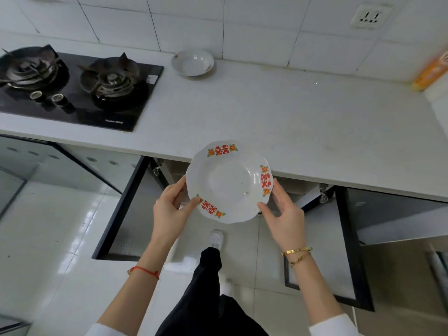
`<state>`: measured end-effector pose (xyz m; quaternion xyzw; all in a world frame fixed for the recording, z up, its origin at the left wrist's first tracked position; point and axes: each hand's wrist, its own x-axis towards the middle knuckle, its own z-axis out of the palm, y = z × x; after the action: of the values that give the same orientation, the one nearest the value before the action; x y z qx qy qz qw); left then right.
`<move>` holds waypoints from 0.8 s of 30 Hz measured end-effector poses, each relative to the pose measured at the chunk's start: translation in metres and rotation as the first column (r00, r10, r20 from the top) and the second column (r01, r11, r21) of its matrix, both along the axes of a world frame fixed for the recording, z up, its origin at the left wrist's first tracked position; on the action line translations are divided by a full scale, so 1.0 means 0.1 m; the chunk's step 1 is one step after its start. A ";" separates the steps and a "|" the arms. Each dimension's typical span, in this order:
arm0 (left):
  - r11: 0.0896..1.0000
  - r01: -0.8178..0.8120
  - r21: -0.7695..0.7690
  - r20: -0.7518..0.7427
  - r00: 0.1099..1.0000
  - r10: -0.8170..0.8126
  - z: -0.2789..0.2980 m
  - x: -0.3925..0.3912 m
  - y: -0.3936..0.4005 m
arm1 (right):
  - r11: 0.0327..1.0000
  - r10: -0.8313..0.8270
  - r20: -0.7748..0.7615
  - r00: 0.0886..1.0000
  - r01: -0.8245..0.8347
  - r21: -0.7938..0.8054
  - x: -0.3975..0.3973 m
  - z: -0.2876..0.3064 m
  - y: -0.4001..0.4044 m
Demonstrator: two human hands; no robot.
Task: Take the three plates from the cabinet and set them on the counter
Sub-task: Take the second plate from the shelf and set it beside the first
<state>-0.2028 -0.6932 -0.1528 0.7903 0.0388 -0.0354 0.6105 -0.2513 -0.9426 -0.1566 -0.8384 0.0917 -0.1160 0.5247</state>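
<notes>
I hold a white plate (228,183) with red and orange rim prints in both hands, in the air at the front edge of the white counter (291,122). My left hand (169,209) grips its left rim, thumb on top. On the right rim my right hand (283,214) does the same. Below the counter the cabinet (303,190) stands with both doors swung open; its inside is mostly hidden by the plate and counter. A plain white dish (192,62) sits on the counter by the tiled wall.
A black two-burner gas hob (72,86) is set into the counter at the left. An orange package (431,71) lies at the far right by the wall. The open cabinet doors (126,207) (351,251) flank my legs on the tiled floor.
</notes>
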 end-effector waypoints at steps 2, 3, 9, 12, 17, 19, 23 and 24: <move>0.999 0.024 -0.022 -0.008 1.000 -0.025 0.03 0.16 -0.05 | 1.000 0.002 0.003 1.000 -0.002 0.011 0.13 0.05 -0.05; 0.999 0.035 -0.028 -0.010 0.999 -0.036 0.03 0.26 -0.07 | 1.000 0.000 0.000 1.000 0.000 0.018 0.21 0.06 -0.07; 0.998 0.054 -0.020 -0.007 0.998 -0.054 0.00 0.99 -0.24 | 0.999 -0.040 -0.027 0.999 0.040 -0.027 0.89 0.04 -0.22; 0.998 0.065 -0.008 -0.022 0.998 -0.065 -0.02 1.47 -0.32 | 0.998 -0.053 -0.042 0.998 0.052 -0.028 1.34 0.01 -0.27; 0.991 0.107 0.075 0.001 0.994 -0.107 -0.06 2.30 -0.46 | 0.997 -0.071 -0.063 0.995 0.068 -0.048 2.08 -0.03 -0.36; 0.986 0.126 0.107 0.011 0.992 -0.127 -0.06 2.62 -0.52 | 0.995 -0.076 -0.051 0.996 0.073 -0.063 2.36 -0.04 -0.41; 0.975 0.145 0.166 0.002 0.989 -0.148 -0.07 3.21 -0.67 | 0.992 -0.105 -0.059 0.993 0.100 -0.079 2.90 -0.08 -0.53; 0.974 0.150 0.169 -0.003 0.989 -0.151 -0.07 3.34 -0.71 | 0.989 -0.116 -0.065 0.991 0.109 -0.096 3.03 -0.08 -0.55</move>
<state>0.1312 -0.7638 -0.1600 0.8398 -0.0211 -0.0744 0.5373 0.0512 -0.9978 -0.1650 -0.8587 0.1520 -0.1197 0.4745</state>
